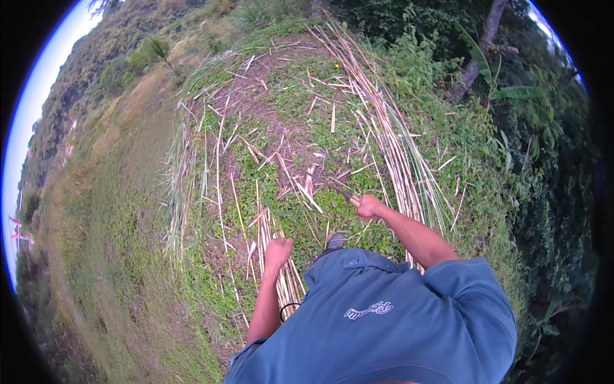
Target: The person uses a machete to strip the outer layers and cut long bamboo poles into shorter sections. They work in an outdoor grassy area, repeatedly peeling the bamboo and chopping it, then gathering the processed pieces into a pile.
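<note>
My right hand (pixel 369 208) is closed round the pale handle of a blade tool (pixel 346 194), with its thin dark blade pointing left and away over the grass. Whether it is a knife or a sickle is too small to tell. My left hand (pixel 279 250) makes a fist above a bundle of dry, pale stalks (pixel 291 281) at my left side. What that fist holds, if anything, is hidden. Just beyond the blade lie several cut stalk pieces and peelings (pixel 309 182) on the ground.
A long pile of stalks (pixel 384 121) stretches away on the right, and a looser row of green and dry stems (pixel 181 179) lies to the left. One shoe (pixel 336 240) shows below my shirt. Trees and dense bushes (pixel 543 160) border the right; a grassy slope (pixel 115 211) falls off left.
</note>
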The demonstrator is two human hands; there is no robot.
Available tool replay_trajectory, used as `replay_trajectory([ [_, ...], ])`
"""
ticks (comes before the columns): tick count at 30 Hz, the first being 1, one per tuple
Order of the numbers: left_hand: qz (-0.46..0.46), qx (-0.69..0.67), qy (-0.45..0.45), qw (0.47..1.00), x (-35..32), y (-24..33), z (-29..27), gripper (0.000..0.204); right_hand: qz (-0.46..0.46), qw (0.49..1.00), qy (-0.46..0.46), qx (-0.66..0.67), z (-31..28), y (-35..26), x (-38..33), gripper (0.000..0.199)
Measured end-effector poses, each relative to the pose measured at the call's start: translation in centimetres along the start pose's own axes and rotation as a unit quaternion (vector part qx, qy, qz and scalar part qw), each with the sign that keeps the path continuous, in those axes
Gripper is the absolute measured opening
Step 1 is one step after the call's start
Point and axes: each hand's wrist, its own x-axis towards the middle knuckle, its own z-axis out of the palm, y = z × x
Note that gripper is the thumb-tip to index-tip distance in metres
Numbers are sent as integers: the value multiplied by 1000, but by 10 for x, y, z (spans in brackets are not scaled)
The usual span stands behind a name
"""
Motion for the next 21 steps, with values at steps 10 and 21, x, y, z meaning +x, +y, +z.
replay_trajectory([
  [10, 403, 375, -245, 798, 79, 210, 114, 35, 374, 323, 602, 627, 191, 427, -354, 12],
  [21, 328, 318, -467, 757, 73, 279, 531, 22, 592, -76, 400, 696, 658, 294, -463, 21],
])
